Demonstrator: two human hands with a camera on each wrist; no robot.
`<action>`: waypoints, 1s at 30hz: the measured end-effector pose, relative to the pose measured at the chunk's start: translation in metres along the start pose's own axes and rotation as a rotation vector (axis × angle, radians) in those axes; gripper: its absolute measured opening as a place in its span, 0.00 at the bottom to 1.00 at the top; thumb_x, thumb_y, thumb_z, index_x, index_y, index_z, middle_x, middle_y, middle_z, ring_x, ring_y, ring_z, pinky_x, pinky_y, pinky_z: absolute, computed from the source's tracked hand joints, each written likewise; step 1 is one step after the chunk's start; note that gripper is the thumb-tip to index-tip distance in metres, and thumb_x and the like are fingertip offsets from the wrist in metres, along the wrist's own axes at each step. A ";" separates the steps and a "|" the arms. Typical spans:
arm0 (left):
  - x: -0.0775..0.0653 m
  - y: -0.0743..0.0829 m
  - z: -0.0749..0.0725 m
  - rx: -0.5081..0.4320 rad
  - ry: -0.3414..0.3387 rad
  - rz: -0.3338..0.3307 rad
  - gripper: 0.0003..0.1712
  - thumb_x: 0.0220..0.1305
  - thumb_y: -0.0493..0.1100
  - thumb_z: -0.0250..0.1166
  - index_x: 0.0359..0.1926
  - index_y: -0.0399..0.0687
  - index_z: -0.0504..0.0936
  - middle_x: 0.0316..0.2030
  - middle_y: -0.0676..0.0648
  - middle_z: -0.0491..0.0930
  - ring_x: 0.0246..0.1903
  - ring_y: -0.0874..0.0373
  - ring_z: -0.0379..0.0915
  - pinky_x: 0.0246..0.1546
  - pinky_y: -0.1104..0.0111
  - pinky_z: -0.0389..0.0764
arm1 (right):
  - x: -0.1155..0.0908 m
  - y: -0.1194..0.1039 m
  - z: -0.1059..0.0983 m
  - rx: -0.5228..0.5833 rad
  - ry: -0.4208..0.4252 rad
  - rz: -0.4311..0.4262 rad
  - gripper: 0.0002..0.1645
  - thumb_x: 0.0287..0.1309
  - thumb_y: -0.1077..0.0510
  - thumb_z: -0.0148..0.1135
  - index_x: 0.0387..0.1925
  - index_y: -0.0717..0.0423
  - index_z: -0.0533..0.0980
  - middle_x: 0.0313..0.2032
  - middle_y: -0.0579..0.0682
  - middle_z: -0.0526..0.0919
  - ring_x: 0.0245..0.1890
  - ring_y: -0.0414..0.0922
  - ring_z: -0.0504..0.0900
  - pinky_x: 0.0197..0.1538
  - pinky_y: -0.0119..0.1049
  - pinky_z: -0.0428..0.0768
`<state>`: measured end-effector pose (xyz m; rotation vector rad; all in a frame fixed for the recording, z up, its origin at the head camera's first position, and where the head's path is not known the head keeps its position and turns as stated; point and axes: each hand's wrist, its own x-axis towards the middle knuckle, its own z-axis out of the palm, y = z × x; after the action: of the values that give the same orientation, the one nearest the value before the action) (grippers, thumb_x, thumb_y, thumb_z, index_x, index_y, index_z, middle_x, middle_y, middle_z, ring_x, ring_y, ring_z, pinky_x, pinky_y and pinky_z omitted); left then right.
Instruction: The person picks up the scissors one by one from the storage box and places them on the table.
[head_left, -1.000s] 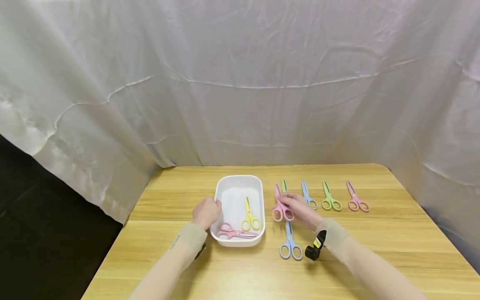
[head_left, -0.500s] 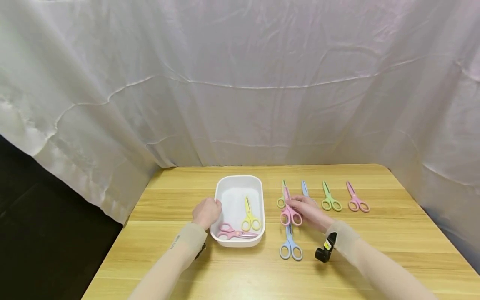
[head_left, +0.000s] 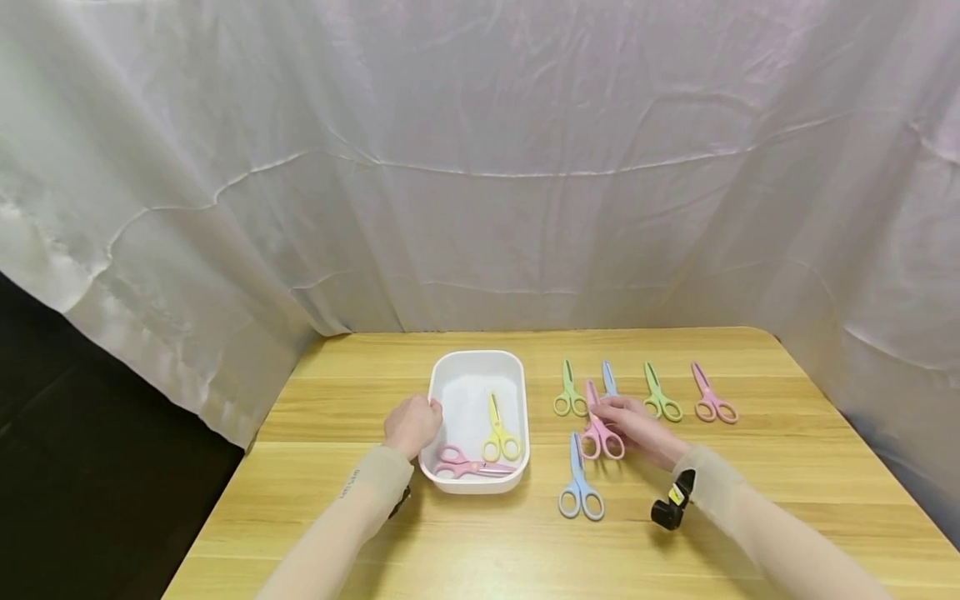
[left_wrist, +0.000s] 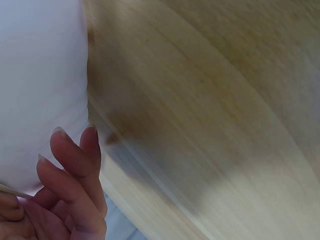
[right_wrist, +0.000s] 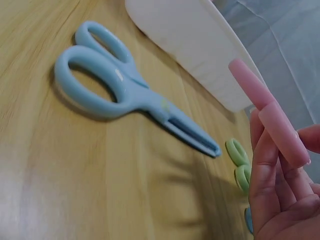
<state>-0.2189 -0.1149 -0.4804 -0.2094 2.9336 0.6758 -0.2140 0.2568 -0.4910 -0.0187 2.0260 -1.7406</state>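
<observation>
Pink scissors (head_left: 597, 428) sit farther right now, blades forward, pinched by right hand (head_left: 639, 425); left hand (head_left: 413, 425) pinches white tray (head_left: 474, 487).

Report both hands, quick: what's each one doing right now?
Left hand: closed, gripping the white tray at its left edge.
Right hand: closed, holding a pair of pink scissors.
</observation>
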 end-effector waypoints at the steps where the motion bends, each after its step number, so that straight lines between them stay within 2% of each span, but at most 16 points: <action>1: 0.000 0.000 0.000 -0.001 -0.002 0.001 0.24 0.74 0.51 0.47 0.25 0.43 0.77 0.22 0.45 0.77 0.23 0.53 0.75 0.21 0.66 0.69 | -0.001 0.000 -0.001 -0.004 0.007 0.003 0.22 0.73 0.50 0.54 0.52 0.67 0.73 0.32 0.42 0.82 0.31 0.35 0.81 0.36 0.27 0.79; 7: 0.001 -0.001 0.000 0.003 -0.001 0.004 0.23 0.74 0.51 0.47 0.26 0.43 0.77 0.22 0.45 0.77 0.22 0.54 0.74 0.21 0.66 0.69 | -0.004 0.004 -0.009 -0.009 0.017 0.015 0.23 0.73 0.50 0.54 0.51 0.68 0.73 0.31 0.42 0.84 0.30 0.34 0.82 0.35 0.27 0.80; 13: 0.001 -0.001 0.001 0.010 0.000 0.000 0.23 0.73 0.51 0.47 0.28 0.42 0.78 0.22 0.45 0.77 0.22 0.54 0.74 0.21 0.66 0.69 | -0.008 0.009 -0.017 -0.017 0.000 0.013 0.15 0.72 0.50 0.55 0.42 0.60 0.75 0.28 0.40 0.80 0.28 0.32 0.79 0.35 0.27 0.80; 18: 0.001 0.000 0.001 0.009 -0.006 -0.004 0.23 0.74 0.51 0.47 0.28 0.41 0.78 0.22 0.45 0.77 0.22 0.54 0.75 0.20 0.66 0.69 | -0.012 0.014 -0.024 -0.017 -0.013 0.025 0.11 0.72 0.51 0.55 0.36 0.54 0.75 0.27 0.39 0.81 0.28 0.32 0.81 0.35 0.27 0.81; 30: -0.001 0.002 -0.001 0.013 -0.013 -0.010 0.24 0.74 0.51 0.47 0.25 0.44 0.77 0.23 0.45 0.77 0.23 0.53 0.75 0.22 0.66 0.69 | -0.020 0.023 -0.035 -0.045 -0.057 0.061 0.08 0.69 0.54 0.59 0.34 0.52 0.78 0.26 0.39 0.82 0.27 0.33 0.80 0.34 0.26 0.81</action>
<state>-0.2183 -0.1135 -0.4782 -0.2179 2.9215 0.6532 -0.2022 0.3001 -0.5032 -0.0208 2.0029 -1.6392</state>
